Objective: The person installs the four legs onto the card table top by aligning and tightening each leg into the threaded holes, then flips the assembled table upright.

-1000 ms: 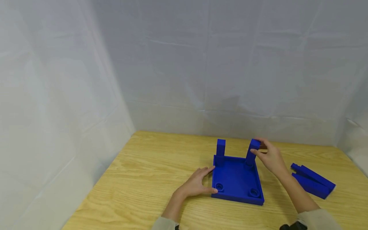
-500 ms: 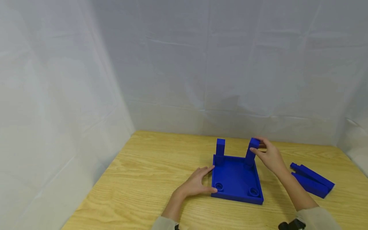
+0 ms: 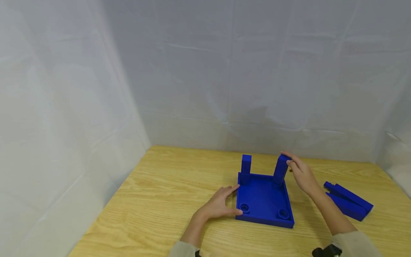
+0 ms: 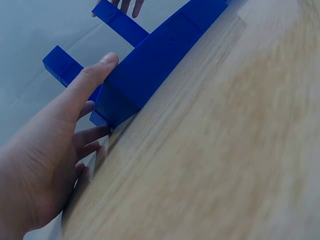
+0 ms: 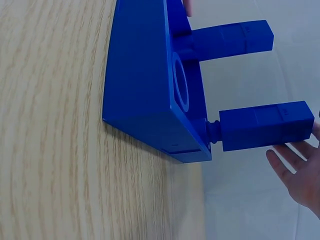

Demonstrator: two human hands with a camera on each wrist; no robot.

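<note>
Resting straight fingers against the blue tray's (image 3: 264, 200) 9 o'clock wall, the left hand (image 3: 218, 206) steadies it mid-tabletop (image 3: 160, 200); the right hand (image 3: 302, 175), fingers relaxed, touches the 1 o'clock post (image 3: 280, 169).

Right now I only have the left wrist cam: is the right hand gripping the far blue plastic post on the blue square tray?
Observer: No. In the right wrist view the right hand's fingers lie straight beside the blue plastic post, not wrapped round it.
Operator: Post seated?
Observer: A ridged neck shows between it and the blue square tray, so probably not fully.
Operator: More posts around?
Observer: Head view: two loose blue posts lie on the wooden table, right of the tray.
</note>
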